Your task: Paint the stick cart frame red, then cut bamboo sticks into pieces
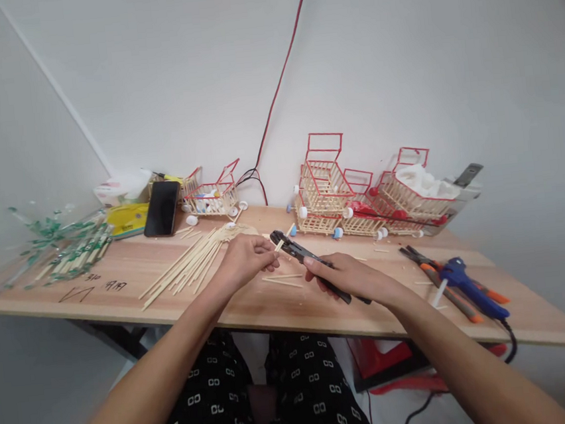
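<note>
Over the middle of the wooden table, my left hand [253,258] pinches a short pale wooden stick [279,245], whose end meets the jaws of a pair of dark pliers [296,250]. My right hand [337,275] is wrapped round the handles of these pliers. Whether the jaws bite into the stick is too small to tell. Left of my left hand lies a fanned bundle of thin wooden sticks [188,268]. A couple of loose sticks [284,280] rest on the tabletop below the pliers.
Small stick-built shopping carts [327,187] with red trim stand along the wall. On the right lie a blue glue gun [472,287] and orange-handled pliers [450,289]. A phone [161,209], a yellow packet [128,220] and plastic-wrapped sticks [79,248] occupy the left side.
</note>
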Demonstrator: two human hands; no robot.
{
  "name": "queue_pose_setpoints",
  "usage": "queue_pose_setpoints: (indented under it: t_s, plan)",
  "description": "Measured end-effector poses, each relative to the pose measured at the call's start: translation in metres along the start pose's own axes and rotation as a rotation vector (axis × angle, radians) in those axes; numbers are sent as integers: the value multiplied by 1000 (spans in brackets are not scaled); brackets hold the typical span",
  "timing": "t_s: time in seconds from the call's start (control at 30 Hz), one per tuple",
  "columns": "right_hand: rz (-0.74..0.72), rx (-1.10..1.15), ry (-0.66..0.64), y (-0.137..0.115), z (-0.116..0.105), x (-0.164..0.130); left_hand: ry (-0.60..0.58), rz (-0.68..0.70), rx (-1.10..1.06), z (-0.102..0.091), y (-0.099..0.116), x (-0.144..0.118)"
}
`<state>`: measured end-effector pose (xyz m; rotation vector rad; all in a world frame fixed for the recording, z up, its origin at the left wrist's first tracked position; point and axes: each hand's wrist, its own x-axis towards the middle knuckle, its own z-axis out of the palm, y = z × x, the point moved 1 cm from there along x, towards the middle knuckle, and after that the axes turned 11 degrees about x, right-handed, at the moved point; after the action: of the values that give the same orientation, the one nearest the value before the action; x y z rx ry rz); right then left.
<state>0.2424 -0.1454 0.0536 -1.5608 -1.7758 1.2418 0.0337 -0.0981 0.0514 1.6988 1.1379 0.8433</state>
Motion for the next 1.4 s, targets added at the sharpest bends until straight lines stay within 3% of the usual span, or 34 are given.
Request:
queue_pose_setpoints:
  t_s: [0.43,0.67,0.93,1.4]
  plan:
    - [71,-139,53,-3,3,-3,89,144,416,5,-4,-3]
    - [48,-262,94,7,5,8,63,133,454,9,-19,8]
    - [20,-443,149,21,4,29,-32,68,200,19,-56,34]
    - [32,-388,98,23,10,31,-153,-47,-79,9,-62,40]
